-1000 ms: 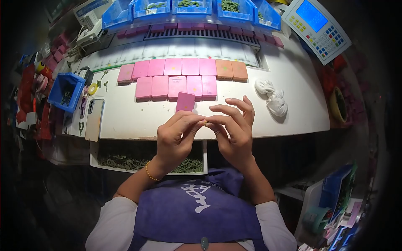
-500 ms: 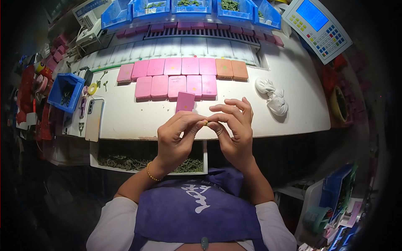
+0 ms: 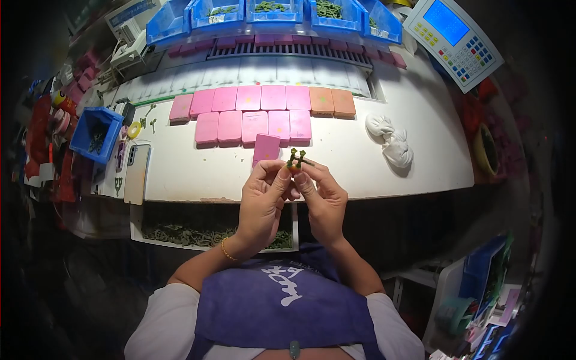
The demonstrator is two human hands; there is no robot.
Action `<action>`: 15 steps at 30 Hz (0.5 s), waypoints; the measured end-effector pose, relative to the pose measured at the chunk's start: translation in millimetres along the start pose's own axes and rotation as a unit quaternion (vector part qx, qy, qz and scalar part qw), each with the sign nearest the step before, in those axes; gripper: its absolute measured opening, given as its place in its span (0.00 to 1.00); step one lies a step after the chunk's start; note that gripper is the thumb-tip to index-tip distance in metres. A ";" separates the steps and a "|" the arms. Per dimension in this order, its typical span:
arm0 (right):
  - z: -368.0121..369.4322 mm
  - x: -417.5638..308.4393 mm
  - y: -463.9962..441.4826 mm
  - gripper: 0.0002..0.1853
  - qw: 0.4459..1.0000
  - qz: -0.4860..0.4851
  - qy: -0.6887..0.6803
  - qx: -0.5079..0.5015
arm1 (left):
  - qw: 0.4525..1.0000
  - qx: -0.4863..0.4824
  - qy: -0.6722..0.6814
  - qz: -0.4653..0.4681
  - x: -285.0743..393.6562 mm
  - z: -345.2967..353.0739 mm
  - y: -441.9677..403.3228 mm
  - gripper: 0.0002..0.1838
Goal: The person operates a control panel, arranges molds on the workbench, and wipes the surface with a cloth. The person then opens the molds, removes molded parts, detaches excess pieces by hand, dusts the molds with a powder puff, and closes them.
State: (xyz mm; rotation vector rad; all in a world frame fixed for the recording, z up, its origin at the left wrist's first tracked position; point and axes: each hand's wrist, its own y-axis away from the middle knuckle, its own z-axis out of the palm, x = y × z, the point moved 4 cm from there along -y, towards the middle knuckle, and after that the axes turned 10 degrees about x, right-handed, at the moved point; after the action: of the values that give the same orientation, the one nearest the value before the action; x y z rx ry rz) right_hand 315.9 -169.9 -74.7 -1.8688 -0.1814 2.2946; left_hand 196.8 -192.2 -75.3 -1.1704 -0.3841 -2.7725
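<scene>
In front of the apron, my left hand [image 3: 259, 201] and my right hand [image 3: 325, 201] meet with thumbs and fingertips together. Between them they pinch a small green forked piece [image 3: 298, 158] that looks like wax; its two knobbed prongs point up, and a bit of orange shows at its base. The fingertips hide its lower part. Just behind my left fingertips lies a single pink block [image 3: 266, 148], like a rubber mould, slightly turned. Beyond it, two rows of pink blocks [image 3: 254, 126] lie side by side, with orange blocks [image 3: 332, 102] at the right end.
Blue bins [image 3: 274, 13] with green pieces line the back. A keypad device [image 3: 454, 42] stands back right, near a white cloth bundle [image 3: 390, 141]. To the left are a blue bin [image 3: 96, 135] and a phone [image 3: 137, 173]. An open drawer [image 3: 214, 245] below holds green scraps.
Both hands have turned and drawn closer together, and the right fingers have curled in. The green forked piece now stands up in view above the fingertips.
</scene>
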 end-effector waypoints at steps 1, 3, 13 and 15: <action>0.7 1.5 0.9 0.11 0.999 0.038 -0.035 0.009 | 1.000 -0.005 -0.002 0.010 -1.7 -0.1 1.2 0.08; 0.7 1.4 -0.6 0.09 0.995 0.074 -0.070 0.020 | 0.999 -0.024 -0.027 0.035 -2.6 -0.7 2.3 0.10; -9.2 -57.7 -26.1 0.05 0.902 -0.280 0.310 -0.109 | 0.951 -0.089 -0.274 0.115 39.3 -4.2 -10.1 0.15; -8.0 -62.1 -25.0 0.07 0.862 -0.337 0.359 -0.122 | 0.921 -0.115 -0.332 0.169 40.5 -4.0 -12.4 0.12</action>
State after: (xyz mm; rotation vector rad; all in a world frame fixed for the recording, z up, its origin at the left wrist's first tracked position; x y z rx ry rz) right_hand 337.3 -158.7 -11.8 -2.1651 -0.8753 1.0759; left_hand 163.3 -181.3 -51.3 -2.0062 0.1045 -2.0994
